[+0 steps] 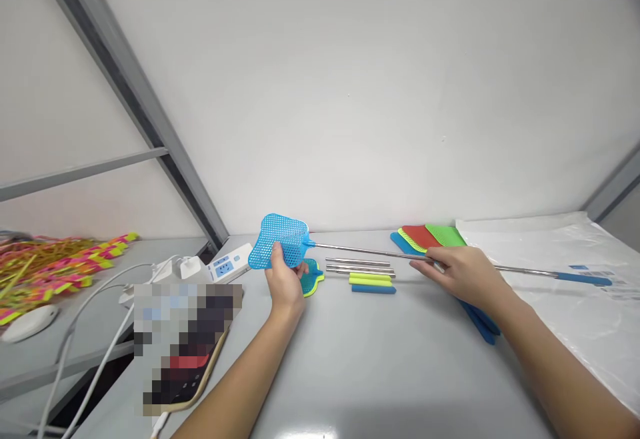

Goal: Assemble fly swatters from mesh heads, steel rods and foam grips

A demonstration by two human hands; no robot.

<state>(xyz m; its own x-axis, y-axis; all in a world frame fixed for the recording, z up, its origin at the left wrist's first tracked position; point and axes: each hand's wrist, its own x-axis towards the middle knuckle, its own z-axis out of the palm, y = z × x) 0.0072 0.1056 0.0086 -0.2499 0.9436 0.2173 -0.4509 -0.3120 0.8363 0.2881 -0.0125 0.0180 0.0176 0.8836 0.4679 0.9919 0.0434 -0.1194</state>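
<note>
My left hand (285, 277) is closed on the blue mesh head of a fly swatter (278, 241), held upright above the grey table (370, 359). A thin metal rod (365, 251) runs from that head to the right and ends in a blue grip (583, 279). My right hand (463, 271) pinches the rod near its middle. Under the left hand lies another swatter head (313, 277), blue over yellow-green.
Loose metal rods (357, 267) and yellow-green and blue grips (373, 283) lie between my hands. Red, green and blue swatter heads (427, 235) are stacked behind my right hand. A clear plastic sheet (575, 252) covers the right. A power strip (227, 264), cables and colourful strips (50, 259) sit left.
</note>
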